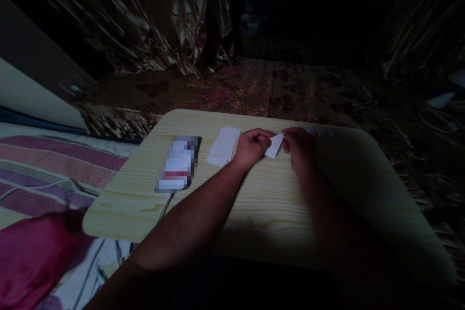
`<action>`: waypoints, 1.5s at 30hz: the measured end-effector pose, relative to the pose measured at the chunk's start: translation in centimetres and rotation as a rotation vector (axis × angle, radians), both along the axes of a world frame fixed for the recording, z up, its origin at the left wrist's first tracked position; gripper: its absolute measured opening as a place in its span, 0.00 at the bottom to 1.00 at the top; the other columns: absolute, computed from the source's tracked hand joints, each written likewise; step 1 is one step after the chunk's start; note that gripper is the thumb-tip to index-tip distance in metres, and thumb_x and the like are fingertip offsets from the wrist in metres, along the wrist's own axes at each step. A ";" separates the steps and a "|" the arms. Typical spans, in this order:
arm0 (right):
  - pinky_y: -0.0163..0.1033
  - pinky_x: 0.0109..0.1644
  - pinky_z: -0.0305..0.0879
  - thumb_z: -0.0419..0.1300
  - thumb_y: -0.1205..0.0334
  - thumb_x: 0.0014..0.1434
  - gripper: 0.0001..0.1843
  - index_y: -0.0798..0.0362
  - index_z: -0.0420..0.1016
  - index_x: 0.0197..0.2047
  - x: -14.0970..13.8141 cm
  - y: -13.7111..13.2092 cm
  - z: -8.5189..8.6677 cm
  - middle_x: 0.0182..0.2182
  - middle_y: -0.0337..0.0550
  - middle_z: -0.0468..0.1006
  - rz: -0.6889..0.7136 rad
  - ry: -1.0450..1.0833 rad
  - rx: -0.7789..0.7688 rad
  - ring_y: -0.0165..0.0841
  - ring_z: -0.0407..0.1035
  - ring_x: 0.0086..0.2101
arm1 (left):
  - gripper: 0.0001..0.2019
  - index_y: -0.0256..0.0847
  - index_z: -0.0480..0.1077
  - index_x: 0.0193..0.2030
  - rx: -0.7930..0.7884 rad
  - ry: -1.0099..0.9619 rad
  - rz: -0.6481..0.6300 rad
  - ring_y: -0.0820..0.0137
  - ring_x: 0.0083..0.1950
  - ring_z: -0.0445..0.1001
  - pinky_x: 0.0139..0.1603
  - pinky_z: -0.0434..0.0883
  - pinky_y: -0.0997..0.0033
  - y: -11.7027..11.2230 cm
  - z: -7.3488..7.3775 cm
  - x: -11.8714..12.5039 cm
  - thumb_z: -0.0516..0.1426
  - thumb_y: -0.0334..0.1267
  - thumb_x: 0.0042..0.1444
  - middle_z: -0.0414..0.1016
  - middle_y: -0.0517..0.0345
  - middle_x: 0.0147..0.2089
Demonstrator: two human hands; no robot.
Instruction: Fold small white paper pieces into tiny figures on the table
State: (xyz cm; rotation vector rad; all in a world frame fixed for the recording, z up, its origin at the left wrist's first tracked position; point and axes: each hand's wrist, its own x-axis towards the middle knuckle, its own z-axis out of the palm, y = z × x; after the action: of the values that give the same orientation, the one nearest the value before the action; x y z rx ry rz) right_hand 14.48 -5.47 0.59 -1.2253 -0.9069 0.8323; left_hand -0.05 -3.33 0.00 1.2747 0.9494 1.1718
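Observation:
Between my two hands is a small folded piece of white paper [275, 146], with creases and a pointed lower edge. My left hand [252, 146] pinches its left side between thumb and fingers. At the paper's upper right corner, the fingers of my right hand [298, 147] are closed on it. Just left of my left hand lies a loose stack of white paper sheets [224, 144], slightly fanned. Beyond my right hand, several small pale folded pieces [321, 133] sit in a row, dim in the shadow.
A phone [178, 163] with a blurred screen and a cable [166, 207] lies on the left of the light wooden table [261, 223]. Left of the table is a bed with a striped cover [58, 162] and red cloth [34, 247]. Patterned curtains [174, 9] hang behind.

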 end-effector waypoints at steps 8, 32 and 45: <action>0.32 0.20 0.51 0.63 0.58 0.49 0.08 0.52 0.70 0.25 0.3 -0.3 0.0 0.15 0.33 0.70 0.199 -0.212 -0.128 0.25 0.58 0.16 | 0.13 0.37 0.79 0.39 -0.003 -0.082 0.033 0.77 0.24 0.66 0.26 0.63 0.76 0.3 0.1 -0.2 0.65 0.37 0.45 0.74 0.61 0.26; 0.32 0.23 0.56 0.59 0.56 0.55 0.08 0.51 0.77 0.33 -0.3 -1.1 0.8 0.17 0.34 0.73 0.229 -0.340 -0.007 0.27 0.63 0.18 | 0.09 0.36 0.78 0.34 -0.032 -0.162 0.012 0.78 0.22 0.65 0.25 0.62 0.76 0.4 0.1 -0.3 0.65 0.33 0.43 0.73 0.63 0.23; 0.33 0.25 0.59 0.58 0.63 0.51 0.11 0.53 0.81 0.35 0.1 -1.0 0.3 0.19 0.36 0.76 0.330 -0.244 0.025 0.27 0.64 0.20 | 0.05 0.38 0.74 0.29 -0.030 -0.209 0.044 0.77 0.22 0.63 0.24 0.58 0.76 0.6 0.4 -0.4 0.62 0.32 0.42 0.70 0.64 0.21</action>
State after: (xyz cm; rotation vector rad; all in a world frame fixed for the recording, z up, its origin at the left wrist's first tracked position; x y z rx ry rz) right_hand 14.61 -6.44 0.87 -1.1884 -1.3395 0.9401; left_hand -0.45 -2.72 0.39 1.0885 0.8405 1.2925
